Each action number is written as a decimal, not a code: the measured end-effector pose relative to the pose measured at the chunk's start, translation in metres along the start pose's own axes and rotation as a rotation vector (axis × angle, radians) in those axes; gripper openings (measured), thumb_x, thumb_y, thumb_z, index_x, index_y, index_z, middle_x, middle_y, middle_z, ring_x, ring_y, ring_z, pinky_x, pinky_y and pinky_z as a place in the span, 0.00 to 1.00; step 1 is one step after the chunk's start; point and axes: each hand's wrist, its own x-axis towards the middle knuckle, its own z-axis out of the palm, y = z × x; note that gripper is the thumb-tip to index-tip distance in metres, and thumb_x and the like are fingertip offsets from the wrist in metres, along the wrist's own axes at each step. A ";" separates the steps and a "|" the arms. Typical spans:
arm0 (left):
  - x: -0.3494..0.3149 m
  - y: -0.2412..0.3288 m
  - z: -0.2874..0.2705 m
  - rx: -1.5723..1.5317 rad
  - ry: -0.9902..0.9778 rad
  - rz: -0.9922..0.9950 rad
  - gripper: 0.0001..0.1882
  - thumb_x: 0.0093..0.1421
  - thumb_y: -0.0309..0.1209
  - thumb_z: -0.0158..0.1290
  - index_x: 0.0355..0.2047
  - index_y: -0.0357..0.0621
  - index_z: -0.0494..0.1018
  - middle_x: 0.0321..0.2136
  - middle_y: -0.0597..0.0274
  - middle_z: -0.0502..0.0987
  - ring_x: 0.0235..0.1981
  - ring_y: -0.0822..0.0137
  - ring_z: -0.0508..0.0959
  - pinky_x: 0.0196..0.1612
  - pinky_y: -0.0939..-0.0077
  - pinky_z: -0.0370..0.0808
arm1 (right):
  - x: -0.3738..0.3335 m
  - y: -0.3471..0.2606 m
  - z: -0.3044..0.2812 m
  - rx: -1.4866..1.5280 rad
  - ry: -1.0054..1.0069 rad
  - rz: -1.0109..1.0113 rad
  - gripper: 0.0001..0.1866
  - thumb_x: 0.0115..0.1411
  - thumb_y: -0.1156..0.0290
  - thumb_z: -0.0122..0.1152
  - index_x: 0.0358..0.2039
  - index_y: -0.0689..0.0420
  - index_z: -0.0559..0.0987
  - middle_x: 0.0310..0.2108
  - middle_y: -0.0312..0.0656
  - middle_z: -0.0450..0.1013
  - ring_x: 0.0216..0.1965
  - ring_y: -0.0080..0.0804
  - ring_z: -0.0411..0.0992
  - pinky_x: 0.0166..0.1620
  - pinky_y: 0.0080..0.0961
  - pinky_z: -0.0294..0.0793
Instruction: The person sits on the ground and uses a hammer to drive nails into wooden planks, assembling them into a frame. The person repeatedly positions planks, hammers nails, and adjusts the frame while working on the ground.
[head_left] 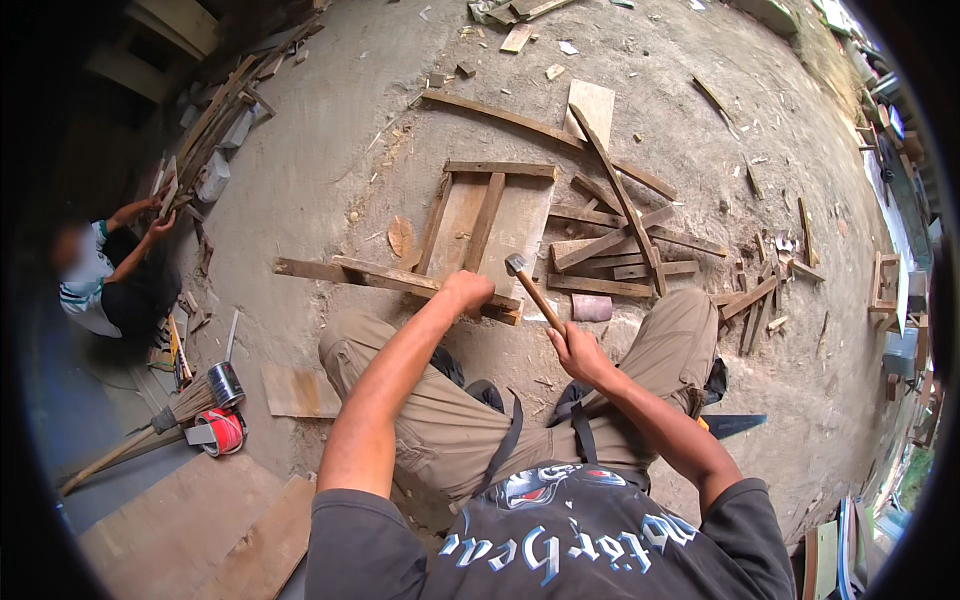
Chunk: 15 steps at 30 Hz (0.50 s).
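A hammer (537, 294) is gripped by its wooden handle in my right hand (582, 356), its metal head raised near the frame's right side. My left hand (467, 293) is closed over the near rail of a wooden frame (486, 222), its fingertips partly hidden. The frame lies on the ground before my knees, made of rough brown strips with one strip running down its middle. A longer strip (310, 270) sticks out to the left along its near side. Whether a nail is between my left fingers is too small to tell.
Loose wooden strips (612, 240) lie piled right of the frame, beside a pinkish cylinder (591, 307). A saw (735, 425) rests by my right leg. At left are a broom (180, 405), a can (225, 384), a red-and-white round object (222, 431) and another person (105, 270) handling wood.
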 end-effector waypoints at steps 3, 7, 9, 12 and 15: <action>-0.005 -0.002 -0.003 0.030 0.054 0.011 0.27 0.46 0.54 0.65 0.36 0.44 0.79 0.35 0.52 0.82 0.39 0.51 0.82 0.42 0.58 0.79 | 0.012 0.017 0.004 -0.048 -0.044 -0.002 0.24 0.67 0.54 0.50 0.33 0.69 0.71 0.25 0.68 0.72 0.32 0.70 0.72 0.37 0.56 0.69; -0.007 0.021 -0.001 -0.087 0.053 -0.148 0.31 0.55 0.61 0.53 0.37 0.42 0.79 0.36 0.54 0.82 0.39 0.52 0.82 0.42 0.59 0.78 | 0.018 0.033 0.021 -0.070 -0.059 0.062 0.27 0.68 0.51 0.48 0.33 0.70 0.73 0.27 0.69 0.73 0.34 0.70 0.73 0.38 0.54 0.71; 0.005 0.011 0.032 -0.057 0.262 -0.145 0.29 0.58 0.58 0.52 0.35 0.42 0.79 0.32 0.53 0.81 0.34 0.50 0.81 0.40 0.55 0.76 | 0.028 0.041 0.028 -0.077 -0.067 0.059 0.29 0.68 0.50 0.47 0.32 0.70 0.74 0.26 0.67 0.73 0.33 0.67 0.73 0.36 0.52 0.72; 0.007 0.001 0.073 -0.025 0.830 -0.044 0.20 0.59 0.48 0.55 0.28 0.41 0.77 0.24 0.53 0.80 0.25 0.48 0.78 0.33 0.51 0.74 | 0.035 0.042 0.034 0.000 -0.118 0.153 0.29 0.68 0.49 0.47 0.28 0.68 0.74 0.21 0.59 0.73 0.24 0.55 0.75 0.29 0.47 0.72; -0.001 0.031 0.047 -0.411 1.296 -0.194 0.17 0.60 0.41 0.56 0.21 0.39 0.74 0.18 0.53 0.76 0.20 0.50 0.76 0.27 0.54 0.71 | 0.037 0.048 0.029 0.149 -0.192 0.363 0.30 0.68 0.48 0.48 0.23 0.66 0.72 0.16 0.48 0.70 0.17 0.40 0.72 0.22 0.40 0.70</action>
